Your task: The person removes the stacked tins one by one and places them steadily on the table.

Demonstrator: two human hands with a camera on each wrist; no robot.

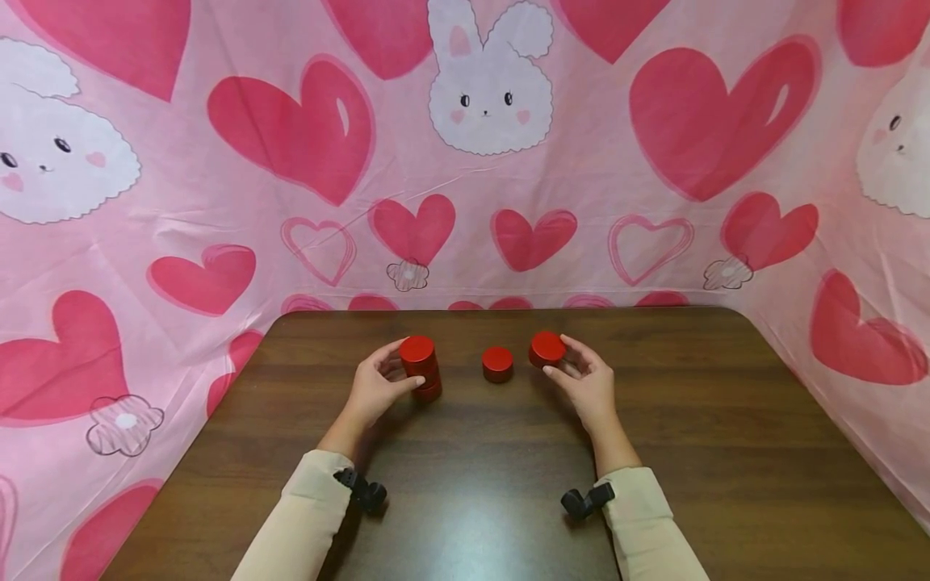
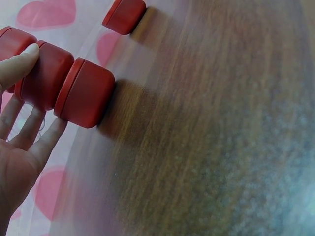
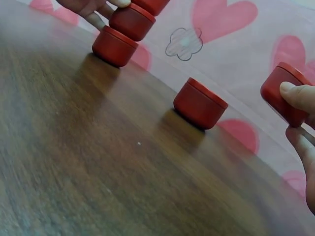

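Note:
A stack of three red round tins [image 1: 421,367] stands left of centre on the dark wooden table [image 1: 465,500]. My left hand [image 1: 395,367] grips the stack from the left, thumb at the front and fingers behind it. The left wrist view shows the thumb on the stack [image 2: 64,86] beside my left hand [image 2: 22,98]. A single red tin [image 1: 497,363] sits alone in the middle of the table. My right hand [image 1: 563,355] pinches another red tin [image 1: 546,349], tilted and just off the table. This held tin [image 3: 283,96] is also in the right wrist view, with the lone tin [image 3: 199,103] and the stack [image 3: 125,27] beyond.
A pink cloth with hearts and bunnies [image 1: 465,161] walls the table at the back and both sides. Bare tabletop lies between my forearms and the front edge. Black wrist camera mounts [image 1: 363,491] sit on both sleeves.

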